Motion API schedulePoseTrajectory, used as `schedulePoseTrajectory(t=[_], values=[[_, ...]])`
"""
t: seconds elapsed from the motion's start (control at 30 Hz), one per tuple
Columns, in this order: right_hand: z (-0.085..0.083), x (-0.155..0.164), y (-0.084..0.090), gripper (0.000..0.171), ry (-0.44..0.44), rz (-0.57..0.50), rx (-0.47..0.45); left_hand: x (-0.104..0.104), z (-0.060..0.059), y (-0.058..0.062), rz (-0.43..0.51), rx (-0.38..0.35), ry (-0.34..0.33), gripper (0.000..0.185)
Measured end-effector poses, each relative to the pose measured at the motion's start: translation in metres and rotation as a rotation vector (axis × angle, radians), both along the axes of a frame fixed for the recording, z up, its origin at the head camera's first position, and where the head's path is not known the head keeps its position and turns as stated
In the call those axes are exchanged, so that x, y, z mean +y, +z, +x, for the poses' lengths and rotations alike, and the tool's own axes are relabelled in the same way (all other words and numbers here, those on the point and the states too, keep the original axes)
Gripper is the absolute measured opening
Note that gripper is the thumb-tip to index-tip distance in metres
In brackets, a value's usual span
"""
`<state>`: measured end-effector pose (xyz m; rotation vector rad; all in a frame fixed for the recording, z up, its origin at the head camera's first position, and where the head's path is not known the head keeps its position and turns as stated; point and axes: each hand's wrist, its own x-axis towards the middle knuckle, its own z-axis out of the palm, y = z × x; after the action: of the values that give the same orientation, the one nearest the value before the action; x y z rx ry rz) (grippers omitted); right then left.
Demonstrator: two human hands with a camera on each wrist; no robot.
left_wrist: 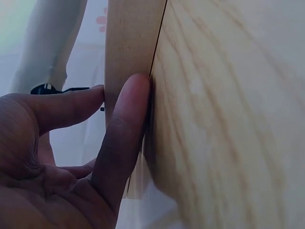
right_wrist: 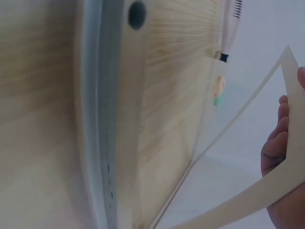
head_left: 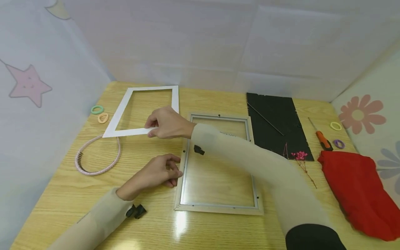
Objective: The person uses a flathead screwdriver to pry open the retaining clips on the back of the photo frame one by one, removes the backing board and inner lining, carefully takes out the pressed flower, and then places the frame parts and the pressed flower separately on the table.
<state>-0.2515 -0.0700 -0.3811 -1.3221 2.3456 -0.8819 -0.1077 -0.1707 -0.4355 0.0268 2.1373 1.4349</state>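
Observation:
A light wooden picture frame (head_left: 215, 208) lies face down on the table, its glass showing. My left hand (head_left: 162, 172) rests beside its left edge, fingers (left_wrist: 125, 124) curled against the wood (left_wrist: 128, 43). My right hand (head_left: 167, 122) reaches across to the left and pinches the near right corner of a white mat board (head_left: 123, 110), which lies on the table beyond the frame. In the right wrist view the mat (right_wrist: 267, 191) curves past the fingers (right_wrist: 279, 143), with the frame (right_wrist: 109, 119) alongside.
A pink headband (head_left: 97, 156) lies under the mat's near edge, with green (head_left: 97, 109) and orange (head_left: 103, 118) hair ties by the left wall. On the right are a black backing board (head_left: 275, 121), a dried pink flower sprig (head_left: 300, 156), a screwdriver (head_left: 322, 139), a red cloth (head_left: 359, 191) and two more hair ties (head_left: 335, 125).

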Motion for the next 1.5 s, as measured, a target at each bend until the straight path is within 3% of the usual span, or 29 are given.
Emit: schedulePoseTrajectory(t=[0.4, 0.73, 1.23, 1.5], values=[[0.003, -0.005, -0.023, 0.02, -0.026, 0.077, 0.048, 0.0, -0.001, -0.001, 0.01, -0.003, -0.002, 0.055], [0.003, -0.013, -0.029, 0.022, -0.029, 0.191, 0.033, -0.001, 0.001, 0.001, -0.01, -0.007, 0.002, 0.053], [0.006, -0.016, -0.036, 0.024, 0.006, 0.335, 0.091, 0.001, -0.001, 0.001, -0.003, 0.01, -0.007, 0.055], [0.009, -0.018, -0.039, 0.021, 0.024, 0.392, 0.035, 0.0, 0.0, -0.003, -0.002, -0.011, 0.003, 0.053]])
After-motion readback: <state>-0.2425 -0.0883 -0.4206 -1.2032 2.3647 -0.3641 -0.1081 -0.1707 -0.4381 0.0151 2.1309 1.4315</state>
